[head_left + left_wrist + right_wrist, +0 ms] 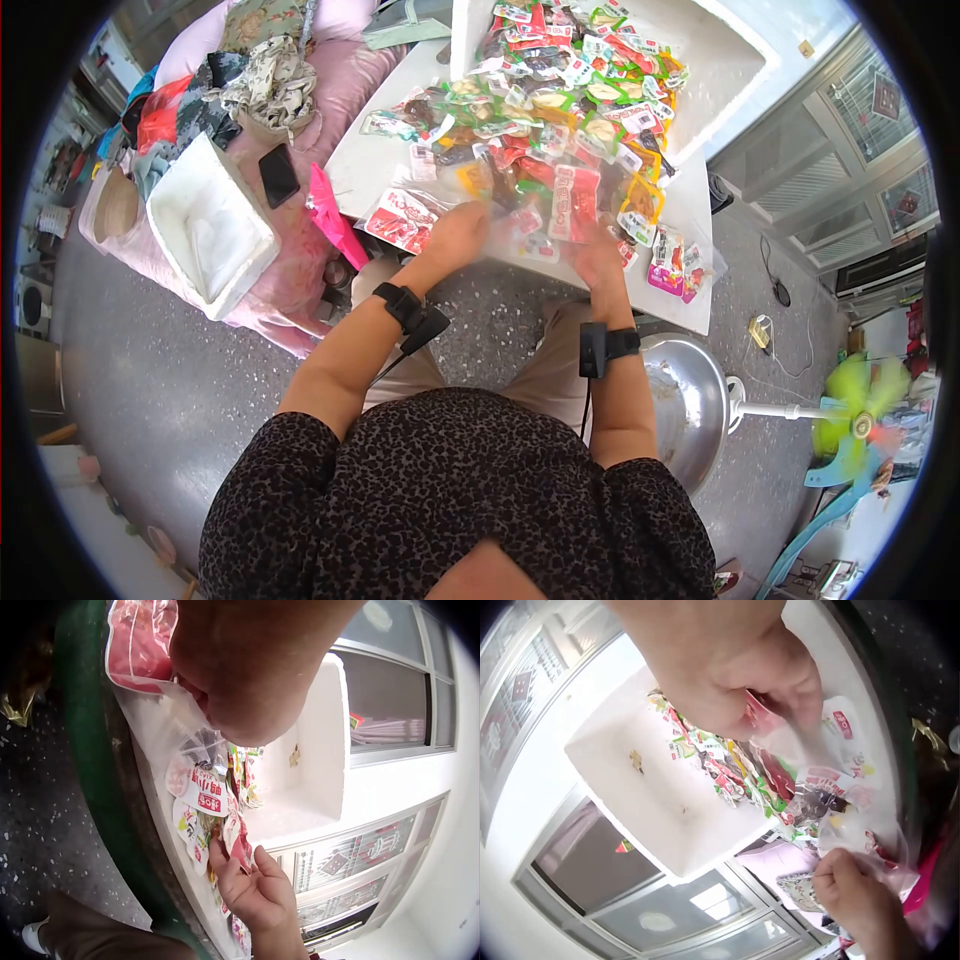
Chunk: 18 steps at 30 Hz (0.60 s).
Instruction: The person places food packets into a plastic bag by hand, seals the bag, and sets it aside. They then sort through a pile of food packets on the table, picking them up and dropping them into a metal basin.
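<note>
My left hand (460,236) grips the edge of a clear plastic bag (859,832). The bag's red-and-white printed part (402,220) lies on the table to the left of that hand. Between fingers and thumb, my right hand (598,260) holds a red-and-white snack packet (575,203) upright, close to the bag's right side. Other small packets show through the clear film between the hands. Beyond both hands spreads a pile of sealed snack packets (605,90) in red, green and yellow. In the left wrist view, the right hand (259,892) has its palm partly turned up beneath the packet.
A white foam box (735,60) stands tipped at the back, packets spilling onto the white table (380,160). Left, a pink-covered bed holds another foam box (215,230) and a phone (279,176). A metal basin (685,400) and a spinning fan (860,425) are right.
</note>
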{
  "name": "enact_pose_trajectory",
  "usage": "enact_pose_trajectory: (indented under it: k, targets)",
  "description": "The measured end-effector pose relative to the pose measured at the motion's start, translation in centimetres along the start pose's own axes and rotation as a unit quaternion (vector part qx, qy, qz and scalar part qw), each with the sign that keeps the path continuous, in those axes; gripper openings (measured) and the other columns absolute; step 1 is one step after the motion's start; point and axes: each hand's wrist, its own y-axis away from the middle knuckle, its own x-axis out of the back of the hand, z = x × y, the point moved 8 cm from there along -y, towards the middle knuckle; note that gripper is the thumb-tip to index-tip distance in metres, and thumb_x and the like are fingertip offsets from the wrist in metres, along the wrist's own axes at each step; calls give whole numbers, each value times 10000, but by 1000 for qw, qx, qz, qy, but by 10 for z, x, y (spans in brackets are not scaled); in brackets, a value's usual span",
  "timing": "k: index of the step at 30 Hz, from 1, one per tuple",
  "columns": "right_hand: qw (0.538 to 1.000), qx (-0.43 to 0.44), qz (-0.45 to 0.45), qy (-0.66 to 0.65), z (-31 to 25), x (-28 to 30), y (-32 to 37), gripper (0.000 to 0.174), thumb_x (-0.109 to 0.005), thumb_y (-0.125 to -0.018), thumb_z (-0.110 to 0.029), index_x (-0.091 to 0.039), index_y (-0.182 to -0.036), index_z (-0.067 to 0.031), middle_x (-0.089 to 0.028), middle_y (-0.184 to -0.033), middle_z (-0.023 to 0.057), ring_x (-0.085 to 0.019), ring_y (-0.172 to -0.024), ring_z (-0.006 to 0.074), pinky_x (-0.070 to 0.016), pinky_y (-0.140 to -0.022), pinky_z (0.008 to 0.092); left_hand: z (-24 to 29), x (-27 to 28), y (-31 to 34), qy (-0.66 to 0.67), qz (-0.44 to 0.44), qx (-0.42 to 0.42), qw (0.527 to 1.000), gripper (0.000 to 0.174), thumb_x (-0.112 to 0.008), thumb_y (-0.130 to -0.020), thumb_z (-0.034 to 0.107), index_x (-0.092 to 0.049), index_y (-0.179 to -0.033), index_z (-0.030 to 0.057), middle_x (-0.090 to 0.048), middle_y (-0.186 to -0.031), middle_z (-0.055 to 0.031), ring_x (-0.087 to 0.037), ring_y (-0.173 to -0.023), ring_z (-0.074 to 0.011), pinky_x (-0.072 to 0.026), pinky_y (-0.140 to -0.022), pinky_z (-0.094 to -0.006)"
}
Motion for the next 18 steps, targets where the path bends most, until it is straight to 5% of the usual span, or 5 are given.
enact_pose_trajectory:
  k: [4,7,13,16,18]
  targets:
    - [933,-29,48,356,-8,17,1,234,-544,-719,-251,-516,-835,-49,-568,-718,66,-559,-666,201,-425,-540,307,-1,1,0,7,8,-15,1000,108,-442,-735,121,-484,-762,26,-517,-742,-156,-507,-719,-325,-404,-607,-383]
    - [744,63,101,658,-48,22,-21,309,-566,-675,-277,-508,-789,4,-551,-669,135,-555,-669,243,-421,-562,322,-9,-6,0,-6,-3,2,1000,107,-441,-734,121,-482,-757,24,-515,-740,-157,-505,-719,-325,-403,-607,-381]
    - [633,158,79,754,-73,4,-58,367,-595,-642,-272,-486,-775,53,-534,-642,164,-543,-619,238,-421,-547,315,-9,-7,-1,-6,-11,6,1000,110,-437,-737,122,-479,-749,21,-513,-743,-159,-502,-734,-323,-401,-620,-379]
    - [758,117,108,633,-77,-10,-45,319,-600,-645,-233,-497,-764,44,-542,-633,122,-538,-526,205,-407,-448,302,-2,-3,0,1,-8,3,1000,118,-432,-741,129,-480,-747,21,-511,-745,-158,-502,-734,-321,-400,-623,-379]
    - [798,90,85,589,-70,-7,-48,261,-596,-651,-208,-508,-748,17,-539,-625,86,-511,-462,172,-376,-382,279,-4,-8,-2,-15,-23,-3,1000,123,-428,-744,135,-481,-747,24,-510,-747,-155,-502,-738,-318,-401,-624,-377]
